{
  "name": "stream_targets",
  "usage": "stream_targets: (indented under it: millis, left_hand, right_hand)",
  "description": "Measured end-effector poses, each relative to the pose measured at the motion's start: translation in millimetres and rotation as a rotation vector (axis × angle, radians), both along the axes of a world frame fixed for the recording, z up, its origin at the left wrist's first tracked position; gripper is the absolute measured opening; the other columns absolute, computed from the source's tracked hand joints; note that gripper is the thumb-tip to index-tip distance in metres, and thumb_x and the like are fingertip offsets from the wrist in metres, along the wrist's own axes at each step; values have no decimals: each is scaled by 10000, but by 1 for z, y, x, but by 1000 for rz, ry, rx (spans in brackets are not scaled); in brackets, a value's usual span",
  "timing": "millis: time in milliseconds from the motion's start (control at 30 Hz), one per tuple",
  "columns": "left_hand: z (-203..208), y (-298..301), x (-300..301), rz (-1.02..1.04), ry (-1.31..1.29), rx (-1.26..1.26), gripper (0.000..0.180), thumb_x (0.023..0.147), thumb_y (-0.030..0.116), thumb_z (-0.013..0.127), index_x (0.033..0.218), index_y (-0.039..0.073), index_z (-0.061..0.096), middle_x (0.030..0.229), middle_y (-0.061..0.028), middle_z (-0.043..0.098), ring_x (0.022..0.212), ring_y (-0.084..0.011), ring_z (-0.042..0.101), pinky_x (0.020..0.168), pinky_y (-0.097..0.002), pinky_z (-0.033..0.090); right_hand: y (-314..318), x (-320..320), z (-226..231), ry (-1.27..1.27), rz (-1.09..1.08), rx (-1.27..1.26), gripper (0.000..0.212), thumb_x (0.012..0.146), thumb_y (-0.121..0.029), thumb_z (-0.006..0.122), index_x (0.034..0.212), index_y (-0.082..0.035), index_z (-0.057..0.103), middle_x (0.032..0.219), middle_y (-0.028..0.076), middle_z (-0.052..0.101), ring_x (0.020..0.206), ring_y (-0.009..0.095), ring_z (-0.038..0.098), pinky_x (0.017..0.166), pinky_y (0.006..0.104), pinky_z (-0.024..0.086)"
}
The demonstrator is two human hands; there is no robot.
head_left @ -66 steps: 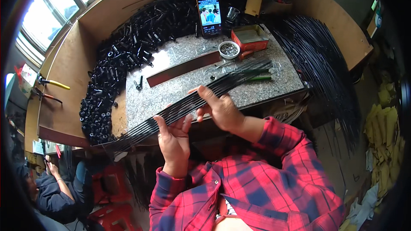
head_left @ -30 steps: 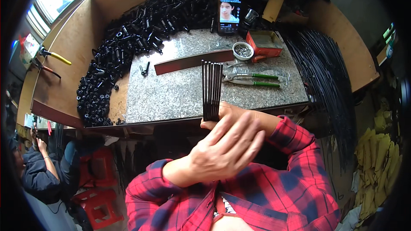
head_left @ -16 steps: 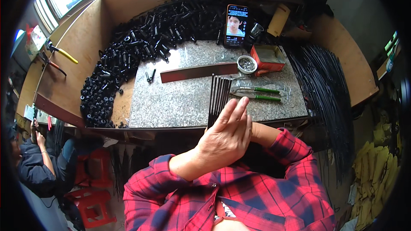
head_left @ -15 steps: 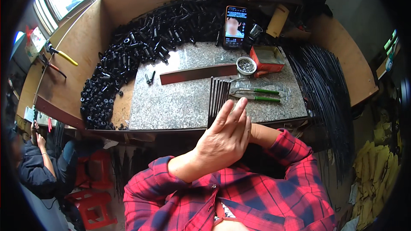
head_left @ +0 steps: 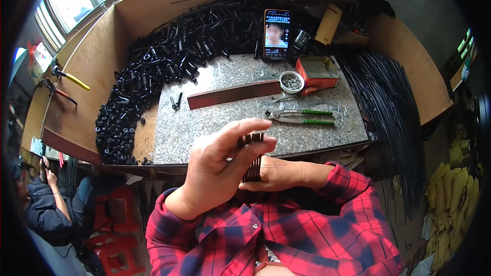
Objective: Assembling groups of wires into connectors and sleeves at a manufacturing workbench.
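Note:
In front of my chest, a flat row of several thin dark rods (head_left: 252, 169) stands upright between my hands. My left hand (head_left: 217, 156) pinches its upper part, thumb across the rods and forefinger bent over their top ends. Lower down, my right hand (head_left: 279, 173) closes round the same rods from the right, some of its fingers hidden. A thin wire runs across the back of that hand. Just beyond, green-handled pincers (head_left: 302, 117) lie on the speckled stone slab (head_left: 204, 135). A dark red bar (head_left: 232, 94) lies behind them.
Black tubes and toothed caps (head_left: 148, 79) heap along the left and back. A phone (head_left: 276, 36) stands at the back, near a white cup (head_left: 291, 82) of small metal bits and a red box (head_left: 317, 71). Long black rods (head_left: 388, 92) overhang the right edge. Another person (head_left: 53, 199) sits far left.
The rods have come down toward my chest, and my left hand has shifted left, its fingers now bent over them. My right hand shows more fully. The view has shifted slightly.

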State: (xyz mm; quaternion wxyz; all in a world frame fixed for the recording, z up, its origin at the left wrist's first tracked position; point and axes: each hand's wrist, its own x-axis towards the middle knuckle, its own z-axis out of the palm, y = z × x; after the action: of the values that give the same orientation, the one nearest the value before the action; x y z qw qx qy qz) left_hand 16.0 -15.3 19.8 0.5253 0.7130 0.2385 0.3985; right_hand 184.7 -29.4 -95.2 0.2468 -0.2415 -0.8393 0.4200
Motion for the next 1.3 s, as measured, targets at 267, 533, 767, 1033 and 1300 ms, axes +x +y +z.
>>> stream_targets:
  millis: [267,533,767,1033,1300]
  left_hand:
    - [11,-9,-9,-30,54,312,201,817,-62,616,1018,-54,618,901,-143,694,827,-205,695,727,-263,539]
    - [-21,-16,-15,6,-262,333,851,777,248,747,1345,-145,249,1299,-254,495,1230,-322,486,1030,-377,357]
    - [-110,9,-33,473,-407,-305,323,940,167,547,1202,-2,466,1230,-144,540,1122,-211,544,959,-347,422]
    - [-124,3,-20,358,-545,-541,137,926,84,570,1018,-7,615,929,-82,676,781,-88,629,590,-199,486]
    - [-129,6,-27,272,-490,-513,138,909,58,584,1009,-2,658,878,-80,682,718,-93,611,614,-217,500]
  right_hand:
    - [2,8,-12,279,50,-73,604,931,-496,373,1189,29,522,1262,213,486,1199,344,456,1018,381,345]
    - [-4,-23,-13,387,-528,-137,162,893,-164,606,906,-4,585,746,119,656,673,194,657,601,311,493]
    - [4,-23,-20,263,-597,-366,195,914,-192,603,835,-14,613,744,35,657,703,106,614,653,259,479]
    - [6,-30,-10,206,-562,-383,233,906,-158,599,1078,-2,609,786,65,678,731,132,650,655,275,501]
    - [5,-35,-14,235,-540,-390,201,905,-143,598,1051,-5,615,808,58,672,752,125,636,687,273,494]
